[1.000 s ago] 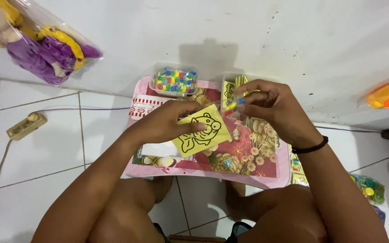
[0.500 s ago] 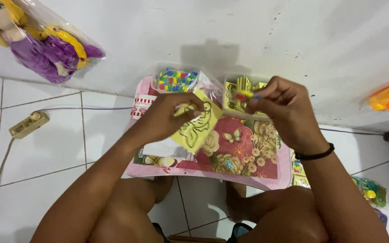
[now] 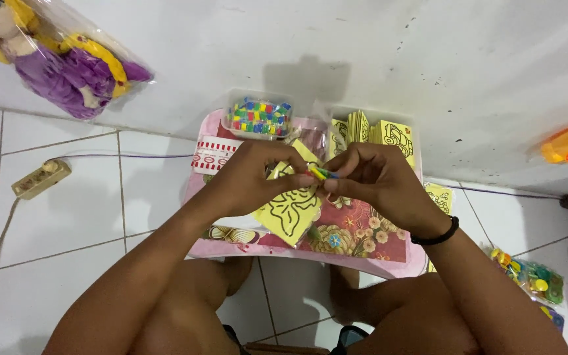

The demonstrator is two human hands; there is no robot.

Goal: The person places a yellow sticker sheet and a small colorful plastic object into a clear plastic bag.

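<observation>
Head view, left hand (image 3: 248,181) gripping yellow line-art card (image 3: 290,212), right hand (image 3: 369,181) pinching possibly coloured sticks (image 3: 323,173).

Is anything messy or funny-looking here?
Not much. A long-haired doll in a purple dress, sealed in clear plastic, lies tilted on the floor, and a packet of bright small toys sits loose on the tiles. Nothing looks spilled or broken.

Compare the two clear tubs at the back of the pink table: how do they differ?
The left tub holds small loose pieces in many colours, piled in a heap; the right tub holds yellow cards with black line drawings, standing on edge in a row. The right tub looks wider than the left. Both are clear, open-topped and stand against the wall at the back of the pink table.
</observation>
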